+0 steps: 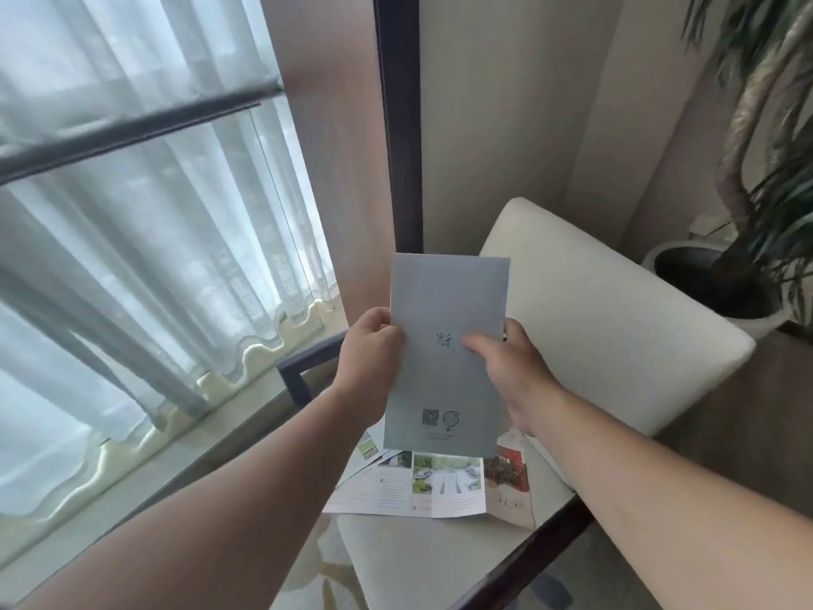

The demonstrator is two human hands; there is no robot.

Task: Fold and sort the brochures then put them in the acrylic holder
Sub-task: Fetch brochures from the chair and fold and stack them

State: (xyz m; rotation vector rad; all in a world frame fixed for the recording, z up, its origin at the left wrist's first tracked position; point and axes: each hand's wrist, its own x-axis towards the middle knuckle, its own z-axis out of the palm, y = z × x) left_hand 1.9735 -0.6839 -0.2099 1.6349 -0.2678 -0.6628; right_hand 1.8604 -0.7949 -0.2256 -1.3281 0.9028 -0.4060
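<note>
Forearms come in from the bottom corners, both bare. Below them, nearest, a pale stone-look tabletop [409, 561] w/ dark edge carries a spread of unfolded colour-printed brochures [422, 486], incl. one w/ red cover at right [512, 471]; these lie flat, overlapping, not yet folded.

Above that, held in air: folded grey-blue paper brochure w/ small logo and QR code [446, 380]. Left hand [374, 367] is clenched on its left edge, thumb on front. Right hand [512, 367] pinches the right edge, thumb across the face near the logo. So each grip is closed on the same piece.

Orientation: long axis runs near-vertical in view, top tipped slightly right, top short edge away from the person, QR end toward them. Printed face toward camera.

Risks, as I judge: thin paper held only at mid-height, so upper half could flop or crease if either grip loosens; thumb pressure may dent the face. Acrylic holder not in view, so slot direction can't be checked; could go in upside down.

Beyond: cream upholstered chair back [616, 328], potted plant [748, 213], sheer curtains [145, 257].
</note>
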